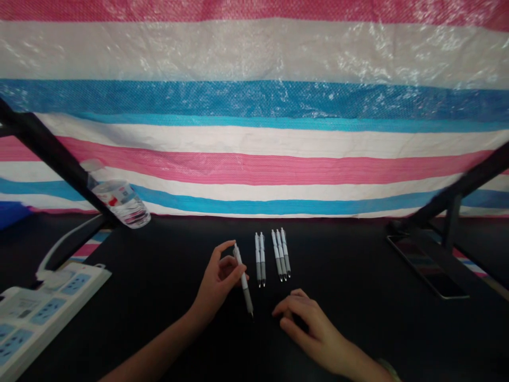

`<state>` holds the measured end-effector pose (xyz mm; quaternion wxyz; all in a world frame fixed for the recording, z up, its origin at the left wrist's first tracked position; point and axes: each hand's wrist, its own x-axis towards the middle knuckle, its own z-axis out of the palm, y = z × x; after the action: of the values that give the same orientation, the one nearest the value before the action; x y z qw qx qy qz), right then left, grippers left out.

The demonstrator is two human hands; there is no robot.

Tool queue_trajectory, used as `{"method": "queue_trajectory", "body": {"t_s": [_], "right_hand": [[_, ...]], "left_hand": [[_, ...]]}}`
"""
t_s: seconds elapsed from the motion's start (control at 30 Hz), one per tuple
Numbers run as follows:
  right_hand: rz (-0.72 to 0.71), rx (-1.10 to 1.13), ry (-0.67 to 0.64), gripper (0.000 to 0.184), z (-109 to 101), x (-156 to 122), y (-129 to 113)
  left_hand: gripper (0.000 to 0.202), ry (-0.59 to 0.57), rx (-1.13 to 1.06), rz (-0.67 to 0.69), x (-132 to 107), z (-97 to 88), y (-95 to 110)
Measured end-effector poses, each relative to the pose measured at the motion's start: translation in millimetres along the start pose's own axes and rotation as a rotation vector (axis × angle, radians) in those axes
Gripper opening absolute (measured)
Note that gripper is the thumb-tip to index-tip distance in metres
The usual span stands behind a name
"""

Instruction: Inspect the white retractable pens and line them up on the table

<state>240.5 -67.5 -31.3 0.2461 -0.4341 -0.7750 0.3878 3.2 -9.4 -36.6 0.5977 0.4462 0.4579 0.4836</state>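
My left hand (220,276) is closed on a white click pen (245,292) with a grey grip, its index finger at the push-button end. The pen tilts, tip toward me. Beyond it lie two matching pens (260,260) side by side on the black table. Just right of those rests a group of three more pens (280,254), tips also toward me. My right hand (308,326) lies near the table surface in front of the pens, fingers loosely bent and apart, holding nothing.
A white power strip (55,310) with a plugged-in cable is at the left. A clear water bottle (123,201) stands behind the left black bar (59,159). On the right, a dark phone (427,268) lies beside another black bar (457,185). Striped sheeting (254,170) hangs behind.
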Motion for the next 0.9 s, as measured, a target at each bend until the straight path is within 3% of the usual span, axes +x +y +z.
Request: {"method": "queue_trajectory", "body": {"t_s": [0.1,0.3,0.4,0.53,0.67,0.77,0.9], "right_hand": [[-0.006,-0.002,0.019,0.027,1,0,1],[-0.067,-0.047,0.060,0.018,2,0,3],[-0.149,-0.139,0.092,0.014,-1,1,7],[-0.272,-0.403,0.165,0.032,-6,7,19],[-0.346,-0.772,0.177,0.054,-3,16,37],[-0.415,-0.919,0.219,0.045,4,19,45],[-0.489,-0.971,0.259,0.030,9,19,44]], "left_hand": [[0.062,-0.044,0.156,-0.004,18,-4.6,3],[0.058,-0.055,0.515,0.175,65,1.7,-1],[0.058,-0.035,0.588,0.204,73,7.0,-6],[0.051,-0.065,0.640,0.167,60,5.7,-9],[0.043,-0.190,0.678,0.115,35,1.1,-5],[0.034,-0.274,0.703,0.131,17,1.8,-1],[0.028,-0.346,0.784,0.270,-1,7.4,2]]}}
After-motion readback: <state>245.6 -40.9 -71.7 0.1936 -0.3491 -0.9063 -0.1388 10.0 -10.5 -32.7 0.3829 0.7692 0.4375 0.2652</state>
